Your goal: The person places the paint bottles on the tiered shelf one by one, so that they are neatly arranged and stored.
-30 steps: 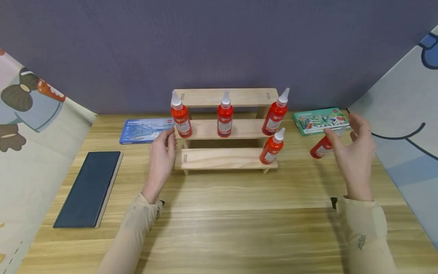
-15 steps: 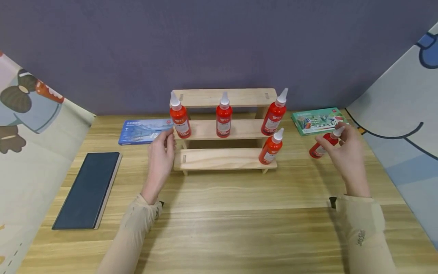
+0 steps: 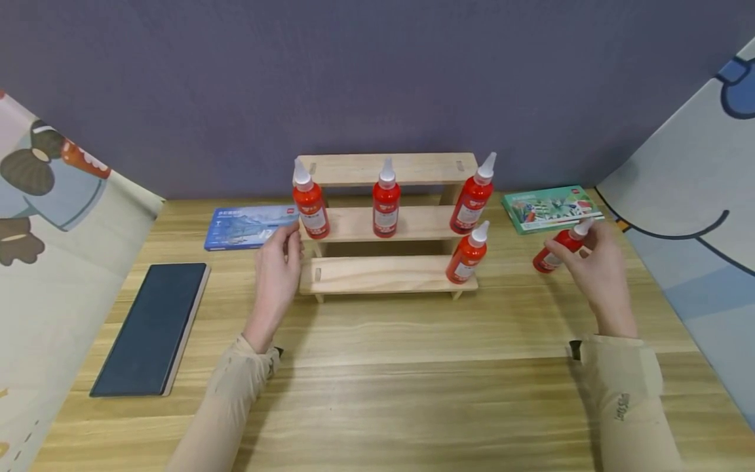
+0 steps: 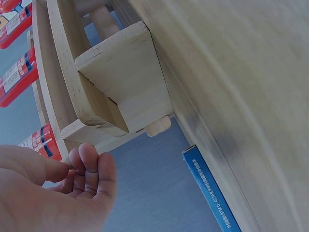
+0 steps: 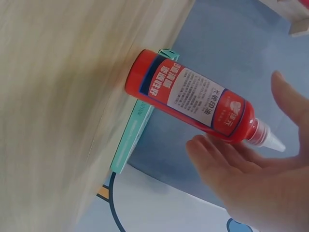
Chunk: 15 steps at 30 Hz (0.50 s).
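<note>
In the head view, my right hand (image 3: 596, 275) is around a red squeeze bottle (image 3: 551, 259) with a white cone nozzle, which stands on the table. In the right wrist view, the thumb is apart from the bottle and the fingers lie loosely beside its shoulder. My left hand (image 3: 278, 262) is at the left end of the wooden tiered shelf (image 3: 377, 272), fingers loosely curled with nothing seen between them. Right by its fingertips stands a red bottle (image 3: 312, 210) on the middle tier. That tier also bears a centre bottle (image 3: 386, 210) and a right bottle (image 3: 472, 203).
Another red bottle (image 3: 467, 259) stands at the right end of the lowest tier. A blue box (image 3: 248, 226) lies left of the shelf and a green box (image 3: 548, 206) right of it. A dark notebook (image 3: 150, 328) lies on the left. Walls enclose the table's back and sides.
My right hand has moved left and slightly down, closer around the red squeeze bottle. The left hand and the bottles on the shelf stay where they were.
</note>
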Each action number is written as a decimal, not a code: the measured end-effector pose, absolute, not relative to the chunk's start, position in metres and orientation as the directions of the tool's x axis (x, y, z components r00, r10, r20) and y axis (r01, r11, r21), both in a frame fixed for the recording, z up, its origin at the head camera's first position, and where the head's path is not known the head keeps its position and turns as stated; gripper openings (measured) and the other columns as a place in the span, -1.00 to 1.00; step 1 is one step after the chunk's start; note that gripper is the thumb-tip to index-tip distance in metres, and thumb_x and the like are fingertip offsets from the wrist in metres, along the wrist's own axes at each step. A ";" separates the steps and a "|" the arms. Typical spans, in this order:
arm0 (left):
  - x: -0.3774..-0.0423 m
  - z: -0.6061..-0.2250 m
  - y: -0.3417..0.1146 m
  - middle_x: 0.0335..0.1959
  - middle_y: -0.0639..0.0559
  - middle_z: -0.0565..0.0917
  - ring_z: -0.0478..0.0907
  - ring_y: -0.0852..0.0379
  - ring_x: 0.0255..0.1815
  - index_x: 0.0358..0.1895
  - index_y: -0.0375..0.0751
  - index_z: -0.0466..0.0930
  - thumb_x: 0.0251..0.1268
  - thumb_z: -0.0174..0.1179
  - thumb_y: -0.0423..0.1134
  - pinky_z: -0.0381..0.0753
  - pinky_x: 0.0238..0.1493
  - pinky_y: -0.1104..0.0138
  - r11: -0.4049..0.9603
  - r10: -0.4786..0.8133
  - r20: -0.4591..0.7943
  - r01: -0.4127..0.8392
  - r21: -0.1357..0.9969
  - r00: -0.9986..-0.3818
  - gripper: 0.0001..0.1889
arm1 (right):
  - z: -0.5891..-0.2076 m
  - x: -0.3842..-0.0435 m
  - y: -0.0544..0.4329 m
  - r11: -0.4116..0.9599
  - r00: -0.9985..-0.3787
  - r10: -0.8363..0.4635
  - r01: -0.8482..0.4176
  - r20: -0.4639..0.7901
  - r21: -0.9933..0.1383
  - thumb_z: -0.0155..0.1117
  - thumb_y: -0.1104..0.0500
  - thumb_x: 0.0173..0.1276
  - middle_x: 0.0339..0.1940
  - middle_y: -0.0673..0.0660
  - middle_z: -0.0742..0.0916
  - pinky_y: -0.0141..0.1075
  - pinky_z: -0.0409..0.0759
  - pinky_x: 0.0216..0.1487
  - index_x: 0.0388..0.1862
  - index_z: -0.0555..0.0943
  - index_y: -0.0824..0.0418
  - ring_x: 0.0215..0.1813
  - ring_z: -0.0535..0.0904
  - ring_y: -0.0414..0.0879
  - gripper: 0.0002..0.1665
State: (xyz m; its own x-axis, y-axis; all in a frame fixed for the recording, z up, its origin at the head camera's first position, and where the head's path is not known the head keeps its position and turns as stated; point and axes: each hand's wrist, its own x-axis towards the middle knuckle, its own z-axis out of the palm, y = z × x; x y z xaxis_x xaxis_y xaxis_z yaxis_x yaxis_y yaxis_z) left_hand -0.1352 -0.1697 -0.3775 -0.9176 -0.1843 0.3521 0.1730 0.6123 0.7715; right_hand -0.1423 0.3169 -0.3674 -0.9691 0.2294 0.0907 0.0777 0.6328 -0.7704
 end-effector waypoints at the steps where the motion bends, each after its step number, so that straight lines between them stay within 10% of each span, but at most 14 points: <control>1: -0.135 -0.377 -0.170 -0.22 -0.33 0.71 0.66 -0.13 -0.27 0.24 -0.55 0.61 0.69 0.04 -0.44 0.60 -0.30 0.41 0.612 -0.184 0.351 0.173 0.772 -0.918 -0.71 | -0.367 -0.142 0.317 0.632 -0.971 0.226 0.083 0.080 -0.771 0.37 0.06 0.59 0.45 0.52 0.49 0.38 0.34 0.48 0.42 0.25 0.50 0.47 0.38 0.42 -0.25; 15: -0.136 -0.378 -0.170 -0.21 -0.34 0.71 0.67 -0.14 -0.25 0.26 -0.56 0.59 0.68 0.04 -0.45 0.60 -0.27 0.43 0.603 -0.182 0.351 0.178 0.778 -0.919 -0.70 | -0.369 -0.144 0.323 0.622 -0.976 0.216 0.139 -0.002 -0.771 0.33 0.01 0.62 0.60 0.57 0.32 0.36 0.24 0.55 0.70 0.01 0.49 0.59 0.24 0.48 0.02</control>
State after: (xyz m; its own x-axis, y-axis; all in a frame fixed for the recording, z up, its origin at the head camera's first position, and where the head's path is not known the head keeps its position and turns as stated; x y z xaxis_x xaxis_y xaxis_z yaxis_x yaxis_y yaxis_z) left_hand -0.1357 -0.1701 -0.3780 -0.9187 -0.1819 0.3506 0.1776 0.6028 0.7779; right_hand -0.1439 0.3233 -0.3694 -0.9765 0.2157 -0.0019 0.1389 0.6220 -0.7706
